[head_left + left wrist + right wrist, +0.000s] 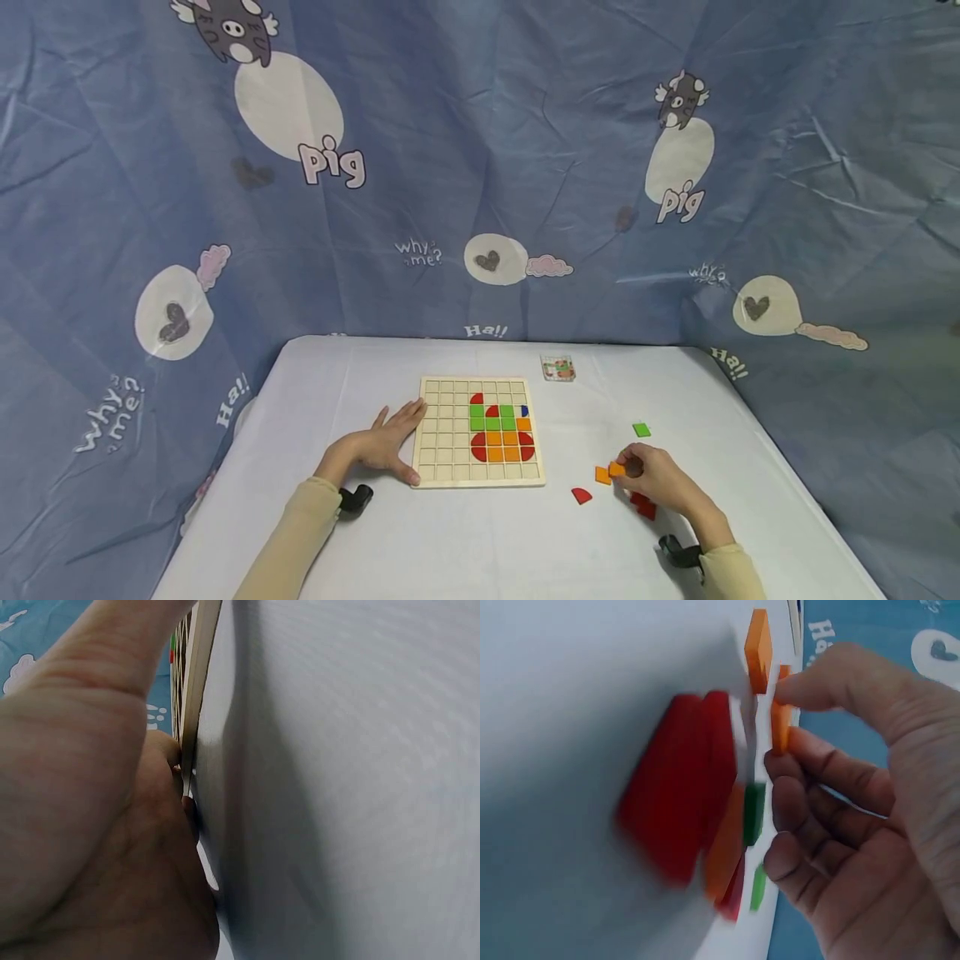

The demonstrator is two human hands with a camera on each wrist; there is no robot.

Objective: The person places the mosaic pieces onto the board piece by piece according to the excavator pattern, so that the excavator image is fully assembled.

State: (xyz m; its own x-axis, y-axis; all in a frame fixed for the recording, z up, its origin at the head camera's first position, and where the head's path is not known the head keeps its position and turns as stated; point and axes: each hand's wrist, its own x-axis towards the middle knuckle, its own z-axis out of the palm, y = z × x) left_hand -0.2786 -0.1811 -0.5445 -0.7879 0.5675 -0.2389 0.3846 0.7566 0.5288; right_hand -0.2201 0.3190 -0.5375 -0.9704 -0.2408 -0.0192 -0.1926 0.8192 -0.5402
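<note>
A wooden grid board lies on the table, its right part filled with red, green, orange and blue pieces. My left hand, fingers spread, touches the board's left edge; that edge also shows in the left wrist view. Over the right side of the table, my right hand pinches an orange square tile between thumb and fingers. Beside it lies another orange tile. Under the hand are red pieces, with an orange piece and a dark green piece near them.
A red quarter-round piece lies between the board and my right hand. Farther back is a light green tile. A small picture card sits near the table's far edge, before a blue printed curtain.
</note>
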